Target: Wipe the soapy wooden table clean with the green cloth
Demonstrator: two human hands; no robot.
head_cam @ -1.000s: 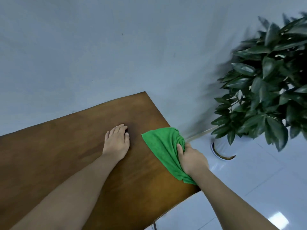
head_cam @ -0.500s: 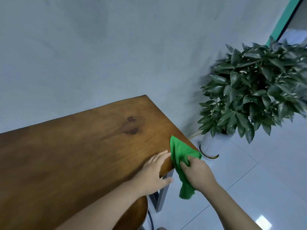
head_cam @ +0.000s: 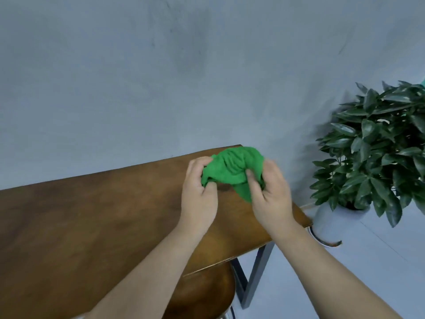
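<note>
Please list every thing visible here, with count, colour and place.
table: one, brown wood, lower left
cloth: one, green, bunched, held above the table's right end
stool: one, brown wood, under the table's near edge
plant: one, dark green, at right
pot: one, white, below the plant
wall: one, grey-blue, behind the table
left hand: one, grips the cloth's left side
right hand: one, grips the cloth's right side

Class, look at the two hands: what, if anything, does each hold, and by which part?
Both hold the green cloth, bunched up: the left hand pinches its left end, the right hand grips its right side.
</note>
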